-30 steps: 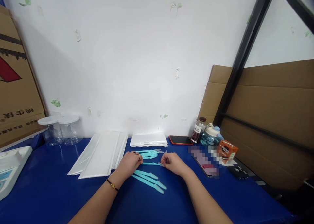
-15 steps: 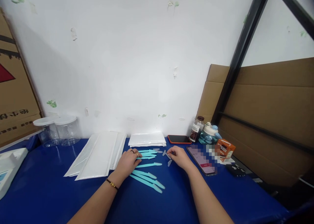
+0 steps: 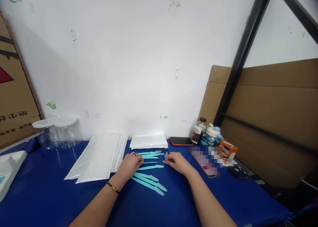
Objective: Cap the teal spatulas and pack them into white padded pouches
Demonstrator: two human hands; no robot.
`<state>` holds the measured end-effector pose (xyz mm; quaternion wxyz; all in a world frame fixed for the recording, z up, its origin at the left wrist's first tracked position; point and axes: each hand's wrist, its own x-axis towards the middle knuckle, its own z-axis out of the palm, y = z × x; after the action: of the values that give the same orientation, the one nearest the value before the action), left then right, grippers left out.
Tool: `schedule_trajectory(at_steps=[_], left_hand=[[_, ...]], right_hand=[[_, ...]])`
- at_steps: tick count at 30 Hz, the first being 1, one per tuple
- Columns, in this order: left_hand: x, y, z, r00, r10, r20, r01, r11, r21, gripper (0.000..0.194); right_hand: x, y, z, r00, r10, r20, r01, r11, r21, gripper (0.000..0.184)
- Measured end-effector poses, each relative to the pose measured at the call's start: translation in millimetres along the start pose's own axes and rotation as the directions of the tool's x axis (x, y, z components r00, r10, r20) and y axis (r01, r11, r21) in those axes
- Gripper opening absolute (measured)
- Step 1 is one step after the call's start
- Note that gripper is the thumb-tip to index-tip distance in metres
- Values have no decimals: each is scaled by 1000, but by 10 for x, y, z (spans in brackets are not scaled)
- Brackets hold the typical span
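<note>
Pinched in my left hand point(image 3: 132, 164) is a turquoise eyebrow razor point(image 3: 151, 162), turned edge-on with its blade end to the right. My right hand point(image 3: 177, 162) closes its fingertips on a small translucent blade cap point(image 3: 164, 161), a short gap from that razor's tip. Several loose turquoise razors point(image 3: 150, 156) lie just beyond my left fingers. Nearer to me, more razors point(image 3: 148, 177) are spread like a fan. Loose translucent caps point(image 3: 166, 154) rest between the far razors and my right hand, partly hidden by it.
White padded envelopes point(image 3: 99, 159) lie on the left and a white stack point(image 3: 149, 141) by the wall. Clear jars point(image 3: 67, 132) stand behind. On the right are two phones point(image 3: 181, 141), a brown-capped bottle point(image 3: 198, 131), a water bottle point(image 3: 211, 136) and an orange box point(image 3: 226, 150).
My right hand has moved left with a cap in its fingertips. The razor in my left hand has turned edge-on and now stands apart from the others.
</note>
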<state>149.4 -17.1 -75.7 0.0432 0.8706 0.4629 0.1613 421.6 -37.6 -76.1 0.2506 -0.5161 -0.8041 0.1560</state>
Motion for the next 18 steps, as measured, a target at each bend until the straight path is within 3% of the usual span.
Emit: schedule_trajectory(at_steps=[10,14,18], left_hand=[[24,101,30,998,59,4,-58,995,-87,24],[14,117,50,994,89,60,-79,985,-150,22],[5,92,28,998,44,35,-41,994,-99,23]], right_hand=[[84,-221,180,993,-119,20,117,988,102,15],[77,-215,126,989,-134,64,123,980,156,17],[22,-6,-86,988,2,-153,19,991,136,22]])
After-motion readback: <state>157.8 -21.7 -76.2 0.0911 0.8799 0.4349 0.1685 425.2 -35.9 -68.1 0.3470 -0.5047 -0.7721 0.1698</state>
